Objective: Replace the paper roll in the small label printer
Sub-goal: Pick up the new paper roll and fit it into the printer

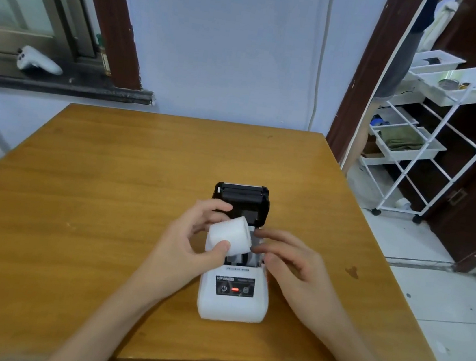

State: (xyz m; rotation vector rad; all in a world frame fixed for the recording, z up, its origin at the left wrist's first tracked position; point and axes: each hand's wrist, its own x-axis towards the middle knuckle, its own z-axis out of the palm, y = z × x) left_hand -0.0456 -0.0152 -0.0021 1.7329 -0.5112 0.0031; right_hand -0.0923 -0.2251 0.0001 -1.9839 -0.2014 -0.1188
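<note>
A small white label printer (231, 303) stands on the wooden table (108, 193), its black lid (241, 200) swung open toward the far side. A red light glows on its dark control panel. My left hand (192, 244) holds a white paper roll (231, 235) between thumb and fingers, just above the open paper bay. My right hand (286, 262) hovers at the right side of the bay, fingers spread and reaching toward the roll's end, holding nothing. The inside of the bay is mostly hidden by the roll and my hands.
A white game controller (37, 60) lies on the dark window sill at the far left. At the right stands a white wire rack (435, 139) with trays, on a tiled floor. Cables lie on the floor at the lower right.
</note>
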